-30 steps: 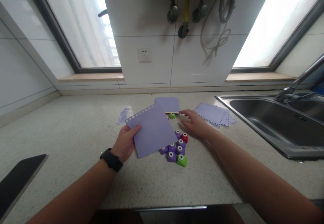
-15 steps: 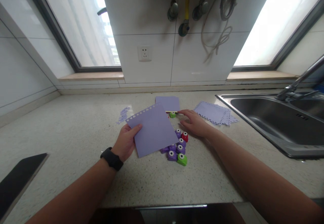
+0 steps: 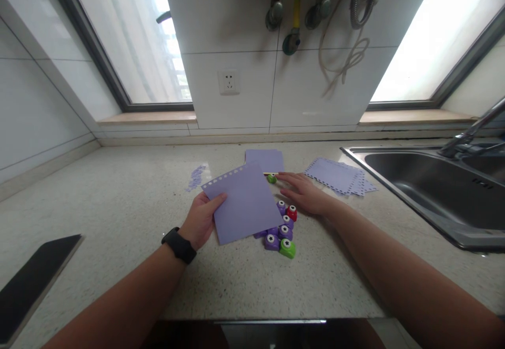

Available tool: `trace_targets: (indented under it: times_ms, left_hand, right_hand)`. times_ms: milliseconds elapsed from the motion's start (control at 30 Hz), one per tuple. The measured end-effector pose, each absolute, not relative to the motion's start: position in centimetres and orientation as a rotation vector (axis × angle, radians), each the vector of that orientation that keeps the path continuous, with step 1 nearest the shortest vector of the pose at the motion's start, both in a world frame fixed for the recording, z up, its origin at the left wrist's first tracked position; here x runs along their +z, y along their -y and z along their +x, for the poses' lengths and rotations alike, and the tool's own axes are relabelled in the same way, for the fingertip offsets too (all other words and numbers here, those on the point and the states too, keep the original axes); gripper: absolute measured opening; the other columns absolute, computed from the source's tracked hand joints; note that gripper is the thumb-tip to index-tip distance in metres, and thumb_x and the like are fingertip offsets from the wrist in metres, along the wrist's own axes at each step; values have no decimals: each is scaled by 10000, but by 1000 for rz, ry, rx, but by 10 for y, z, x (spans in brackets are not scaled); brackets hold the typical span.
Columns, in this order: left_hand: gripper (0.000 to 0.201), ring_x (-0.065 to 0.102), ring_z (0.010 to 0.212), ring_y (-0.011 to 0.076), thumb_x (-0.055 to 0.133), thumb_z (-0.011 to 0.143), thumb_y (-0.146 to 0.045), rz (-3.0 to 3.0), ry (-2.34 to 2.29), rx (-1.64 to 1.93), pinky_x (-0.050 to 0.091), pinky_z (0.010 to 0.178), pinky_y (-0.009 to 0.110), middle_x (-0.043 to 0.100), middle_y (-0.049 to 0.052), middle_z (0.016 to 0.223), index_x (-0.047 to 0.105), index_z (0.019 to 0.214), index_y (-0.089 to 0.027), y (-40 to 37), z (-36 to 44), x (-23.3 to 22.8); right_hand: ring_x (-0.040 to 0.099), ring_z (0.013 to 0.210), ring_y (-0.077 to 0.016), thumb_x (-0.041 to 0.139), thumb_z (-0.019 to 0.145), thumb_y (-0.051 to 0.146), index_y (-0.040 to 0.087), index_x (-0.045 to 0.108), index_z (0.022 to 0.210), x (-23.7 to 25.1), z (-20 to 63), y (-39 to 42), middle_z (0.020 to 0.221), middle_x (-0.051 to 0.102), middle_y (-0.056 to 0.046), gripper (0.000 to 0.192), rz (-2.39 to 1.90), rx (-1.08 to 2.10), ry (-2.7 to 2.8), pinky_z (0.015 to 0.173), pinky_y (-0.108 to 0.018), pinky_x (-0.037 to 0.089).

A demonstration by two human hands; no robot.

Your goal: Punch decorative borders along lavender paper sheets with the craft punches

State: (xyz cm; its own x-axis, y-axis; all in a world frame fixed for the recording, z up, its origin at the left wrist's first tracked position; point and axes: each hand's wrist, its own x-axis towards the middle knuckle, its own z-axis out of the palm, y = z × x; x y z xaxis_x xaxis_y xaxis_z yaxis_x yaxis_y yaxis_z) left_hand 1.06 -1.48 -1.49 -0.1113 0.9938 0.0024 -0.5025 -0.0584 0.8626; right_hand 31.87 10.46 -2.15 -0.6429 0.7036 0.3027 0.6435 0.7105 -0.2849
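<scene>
While your left hand (image 3: 201, 223) grips the lilac punched sheet (image 3: 244, 202) by its edge, your right hand (image 3: 303, 194) lies open, fingers touching the small green punch (image 3: 271, 178).

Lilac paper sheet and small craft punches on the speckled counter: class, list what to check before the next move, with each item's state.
1. Left hand grips lilac paper sheet with scalloped edge: ok.
2. Right hand open, fingertips at the small green craft punch; contact: cannot tell.
3. Cluster of purple, red and green punches uncovered: not ok, sheet overlaps it.
4. Stack of punched lilac sheets clear of steel sink: ok.
</scene>
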Motion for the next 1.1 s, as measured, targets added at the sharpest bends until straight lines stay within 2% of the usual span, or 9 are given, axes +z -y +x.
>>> trace_targets:
  times_ms: [333, 667, 1100]
  left_hand:
    - [382, 735, 925, 233, 861, 772, -254, 796, -861, 1499, 583, 929, 390, 765, 116, 1086, 728, 1105, -124, 15, 11, -16]
    - [360, 730, 915, 210, 855, 781, -249, 807, -862, 1498, 570, 949, 374, 765, 102, 1080, 736, 1100, -135, 14, 10, -17]
    - [361, 723, 953, 223, 855, 777, -257, 806, -868, 1494, 554, 970, 383, 762, 115, 1090, 752, 1101, -137, 16, 10, -17]
  right_hand:
    - [401, 1453, -313, 329, 1057, 623, 311, 417, 1576, -23, 319, -105, 1645, 355, -50, 612, -1148, 248, 2617, 1191, -552, 280]
    - [332, 1507, -298, 324, 1061, 604, 335, 368, 1595, -20, 317, -105, 1641, 363, -15, 600, -1124, 286, 2661, 1205, -560, 238]
    - [494, 1341, -305, 412, 1056, 528, 286, 477, 1488, -16, 316, -102, 1526, 518, -50, 500, -1077, 299, 2593, 1133, -521, 341]
